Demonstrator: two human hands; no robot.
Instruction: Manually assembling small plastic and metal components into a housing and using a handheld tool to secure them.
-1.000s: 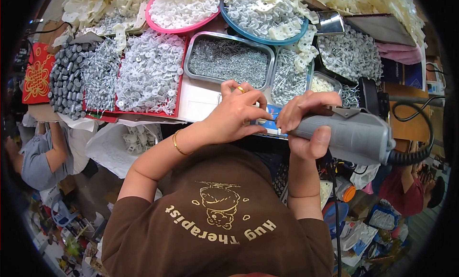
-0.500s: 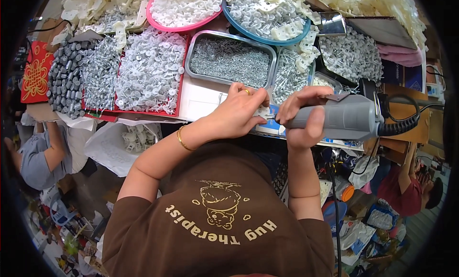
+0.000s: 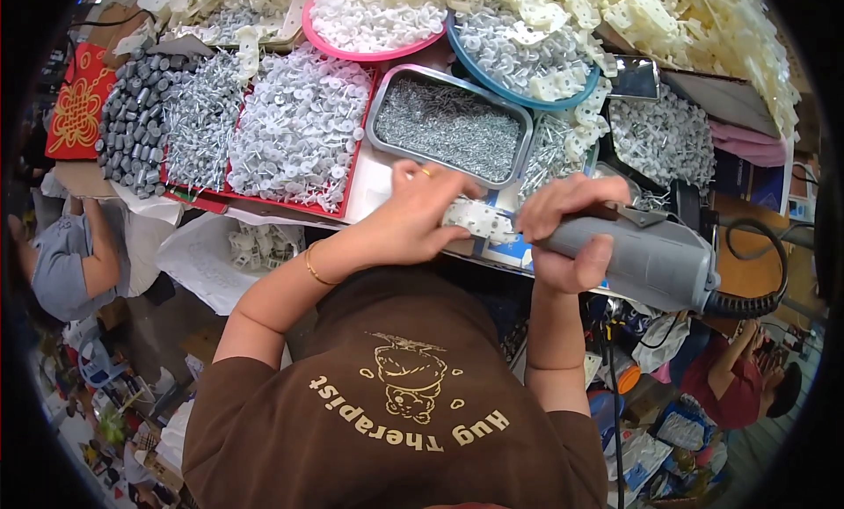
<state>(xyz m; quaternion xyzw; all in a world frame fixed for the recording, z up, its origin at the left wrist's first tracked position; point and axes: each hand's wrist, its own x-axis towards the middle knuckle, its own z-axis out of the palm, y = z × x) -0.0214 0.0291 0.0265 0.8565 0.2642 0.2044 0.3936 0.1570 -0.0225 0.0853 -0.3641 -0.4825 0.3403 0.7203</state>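
My left hand [image 3: 413, 214] is closed at the edge of a white plastic plate [image 3: 479, 219] dotted with small holes or screws, thumb below and fingers above. In my right hand [image 3: 571, 223] lies a grey electric screwdriver [image 3: 642, 258], its body tilted and its black coiled cord trailing off to the right. The tool's front end is by the right edge of the plate; its tip is hidden behind my fingers. Just beyond my hands stands a metal tray [image 3: 382, 140] full of small screws.
To the left, a red tray [image 3: 356, 162] holds white plastic pieces with pins, beside grey cylinders [image 3: 132, 113]. Pink [image 3: 308, 21] and blue [image 3: 527, 100] basins are heaped behind. Cream plastic plates [image 3: 703, 25] pile up far right. A white bag [image 3: 202, 263] hangs below; other people sit at both sides.
The white plate shows more fully now, and my left hand has drawn back leftward along it. The screwdriver's rear end has dropped. The whole view has shifted a little.
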